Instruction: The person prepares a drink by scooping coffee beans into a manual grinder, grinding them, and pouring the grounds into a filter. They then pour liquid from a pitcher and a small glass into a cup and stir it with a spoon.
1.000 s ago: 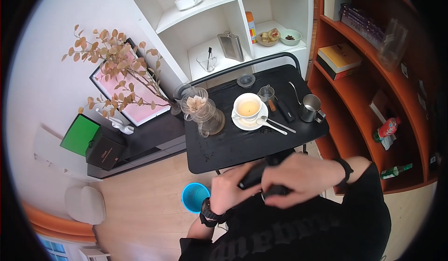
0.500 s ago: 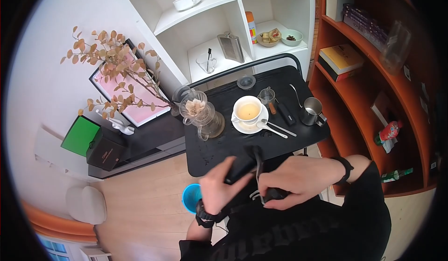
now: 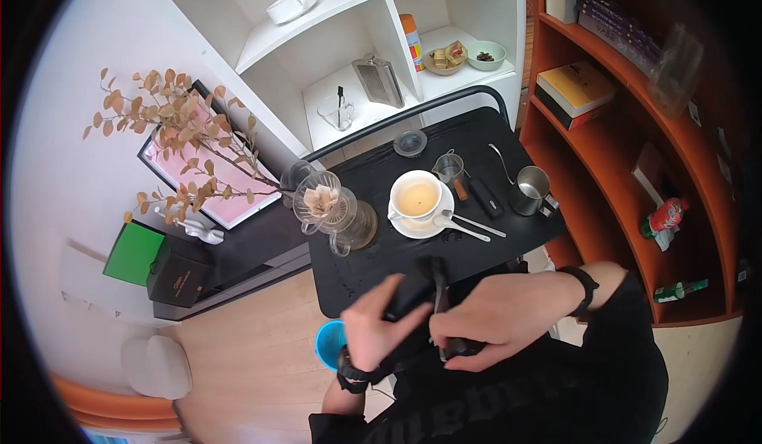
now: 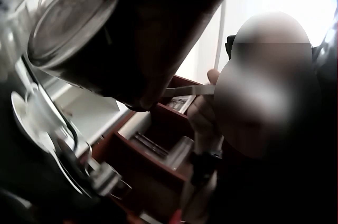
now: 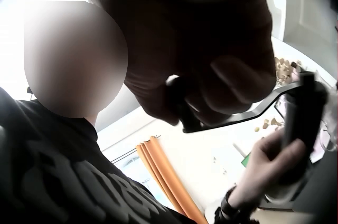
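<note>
In the head view my left hand [image 3: 373, 329] grips the dark body of a hand coffee grinder [image 3: 409, 295], held tilted in front of my chest. My right hand [image 3: 508, 313] holds the black knob [image 3: 464, 347] at the end of its metal crank arm [image 5: 248, 114]. Fingers curl round that knob in the right wrist view. The left wrist view shows the grinder's rounded end [image 4: 74, 29] close up. Past the hands, on a black cart [image 3: 381, 265], stand a white cup [image 3: 417, 198] of pale liquid on a saucer and a glass dripper [image 3: 321, 199] with a paper filter.
On the cart also lie a white spoon [image 3: 468, 231], a small strainer [image 3: 449, 166] and a steel pitcher [image 3: 532, 190]. A blue bucket [image 3: 329, 345] stands on the floor at left. White shelves [image 3: 349, 15] rise behind, a red-brown bookcase [image 3: 548, 150] at right.
The crank arm, mostly behind my right hand a second ago, now shows between both hands. My left hand stays round the grinder. The head view has tilted slightly.
</note>
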Demonstrator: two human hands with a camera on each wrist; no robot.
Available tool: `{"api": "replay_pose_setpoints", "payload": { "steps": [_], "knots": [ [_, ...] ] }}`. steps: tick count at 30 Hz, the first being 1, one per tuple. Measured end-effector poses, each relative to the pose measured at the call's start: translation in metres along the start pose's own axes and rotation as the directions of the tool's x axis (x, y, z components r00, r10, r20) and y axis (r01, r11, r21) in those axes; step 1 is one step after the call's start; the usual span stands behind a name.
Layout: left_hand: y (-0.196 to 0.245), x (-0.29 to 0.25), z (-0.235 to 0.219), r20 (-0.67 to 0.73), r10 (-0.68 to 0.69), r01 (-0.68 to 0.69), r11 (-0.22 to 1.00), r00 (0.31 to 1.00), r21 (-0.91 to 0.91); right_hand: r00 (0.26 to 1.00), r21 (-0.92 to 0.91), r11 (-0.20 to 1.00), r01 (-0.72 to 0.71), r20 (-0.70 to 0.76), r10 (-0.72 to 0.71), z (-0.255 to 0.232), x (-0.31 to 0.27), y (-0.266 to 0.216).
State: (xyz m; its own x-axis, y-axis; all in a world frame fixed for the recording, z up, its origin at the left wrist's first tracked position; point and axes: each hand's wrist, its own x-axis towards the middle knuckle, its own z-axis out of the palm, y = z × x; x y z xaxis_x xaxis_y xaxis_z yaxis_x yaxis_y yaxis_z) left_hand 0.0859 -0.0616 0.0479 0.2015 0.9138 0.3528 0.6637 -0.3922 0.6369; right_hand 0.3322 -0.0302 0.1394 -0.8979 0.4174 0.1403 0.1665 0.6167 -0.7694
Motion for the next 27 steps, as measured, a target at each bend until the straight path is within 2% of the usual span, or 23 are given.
{"api": "replay_pose_setpoints", "payload": {
  "steps": [1, 2, 4, 5, 6, 8, 9, 10, 11, 12, 13, 14, 15, 16, 17, 18, 20, 21, 22, 24, 25, 26, 27],
  "knots": [
    [-0.004, -0.003, 0.007, 0.075, 0.086, -0.084, 0.996, 0.993, -0.03, 0.99, -0.013, 0.994, 0.107, -0.095, -0.108, 0.001, 0.006, -0.002],
    [0.005, -0.006, -0.001, 0.279, 0.04, -0.048, 0.999, 0.959, 0.024, 0.962, -0.112, 0.991, 0.078, -0.251, -0.104, -0.006, 0.013, 0.001],
    [0.017, -0.002, -0.002, 0.263, 0.21, -0.194, 0.977, 0.942, -0.085, 0.888, -0.122, 0.957, -0.262, -0.419, 0.189, -0.017, 0.026, 0.023],
    [0.015, -0.004, -0.008, 0.259, 0.237, -0.198, 0.966, 0.936, -0.165, 0.872, -0.251, 0.888, -0.385, -0.414, 0.261, -0.017, 0.027, 0.05],
    [0.011, -0.006, -0.014, 0.181, 0.177, -0.139, 0.969, 0.967, -0.204, 0.847, -0.376, 0.788, -0.488, -0.419, 0.325, -0.014, 0.022, 0.077],
    [0.0, -0.011, -0.029, 0.025, 0.04, -0.031, 0.955, 0.999, -0.295, 0.794, -0.337, 0.72, -0.607, -0.211, 0.571, -0.002, 0.006, 0.079],
    [-0.013, -0.017, -0.032, 0.004, -0.139, 0.135, 0.959, 0.99, -0.249, 0.838, -0.314, 0.79, -0.526, -0.033, 0.545, -0.002, 0.003, 0.064],
    [-0.034, -0.02, -0.025, -0.101, -0.239, 0.219, 0.959, 0.966, -0.182, 0.855, -0.27, 0.852, -0.449, 0.146, 0.497, -0.003, -0.001, 0.043],
    [-0.026, -0.011, -0.023, -0.078, -0.163, 0.153, 0.981, 0.984, -0.115, 0.95, -0.091, 0.963, -0.253, 0.164, 0.265, 0.002, -0.002, 0.019],
    [-0.012, -0.004, -0.019, -0.043, -0.089, 0.087, 0.995, 0.995, -0.045, 0.991, 0.099, 0.995, -0.031, 0.131, 0.018, 0.008, 0.004, 0.002],
    [-0.001, -0.006, -0.011, 0.083, -0.069, 0.075, 0.994, 0.994, -0.076, 0.989, 0.038, 0.989, 0.143, -0.039, -0.142, 0.011, 0.016, 0.001],
    [-0.008, -0.011, -0.002, 0.25, 0.103, -0.104, 0.995, 0.963, -0.008, 0.932, -0.063, 0.952, 0.3, -0.193, -0.307, 0.008, 0.026, 0.002],
    [0.001, -0.011, -0.001, 0.26, 0.154, -0.143, 0.988, 0.953, -0.061, 0.921, -0.305, 0.938, 0.166, -0.291, -0.257, 0.001, 0.032, 0.012],
    [0.014, -0.013, -0.005, 0.268, 0.203, -0.177, 0.977, 0.942, -0.116, 0.917, -0.242, 0.968, -0.069, -0.398, -0.034, -0.006, 0.036, 0.022],
    [0.021, -0.008, -0.015, 0.294, 0.201, -0.163, 0.975, 0.934, -0.152, 0.859, -0.169, 0.94, -0.295, -0.477, 0.184, -0.015, 0.04, 0.033],
    [0.016, -0.011, -0.021, 0.217, 0.131, -0.092, 0.979, 0.967, -0.181, 0.833, -0.345, 0.835, -0.428, -0.509, 0.217, -0.017, 0.035, 0.057],
    [0.003, -0.016, -0.033, 0.056, -0.033, 0.046, 0.966, 0.998, -0.254, 0.818, -0.384, 0.723, -0.574, -0.306, 0.487, 0.003, 0.012, 0.083],
    [-0.003, -0.011, -0.039, -0.017, -0.025, 0.022, 0.985, 1.0, -0.171, 0.827, -0.393, 0.739, -0.547, -0.114, 0.551, 0.005, 0.01, 0.071],
    [-0.007, -0.013, -0.039, -0.068, -0.223, 0.217, 0.972, 0.972, -0.087, 0.799, -0.396, 0.755, -0.523, 0.082, 0.596, 0.003, 0.006, 0.051],
    [-0.019, -0.004, -0.026, -0.107, -0.15, 0.152, 0.988, 0.983, 0.012, 0.933, -0.151, 0.961, -0.232, 0.243, 0.263, 0.004, 0.009, 0.007],
    [-0.011, -0.001, -0.02, 0.015, -0.086, 0.087, 0.996, 0.996, -0.032, 0.988, -0.116, 0.988, -0.103, 0.103, 0.115, 0.007, 0.017, 0.005],
    [-0.002, 0.0, -0.013, 0.129, -0.01, 0.021, 0.996, 0.992, -0.082, 0.998, -0.105, 0.994, 0.033, -0.049, -0.039, 0.008, 0.026, 0.003],
    [-0.017, -0.012, 0.001, 0.256, 0.104, -0.076, 0.99, 0.961, -0.118, 0.961, -0.118, 0.979, 0.169, -0.2, -0.19, 0.007, 0.032, 0.003]
  ]
}}
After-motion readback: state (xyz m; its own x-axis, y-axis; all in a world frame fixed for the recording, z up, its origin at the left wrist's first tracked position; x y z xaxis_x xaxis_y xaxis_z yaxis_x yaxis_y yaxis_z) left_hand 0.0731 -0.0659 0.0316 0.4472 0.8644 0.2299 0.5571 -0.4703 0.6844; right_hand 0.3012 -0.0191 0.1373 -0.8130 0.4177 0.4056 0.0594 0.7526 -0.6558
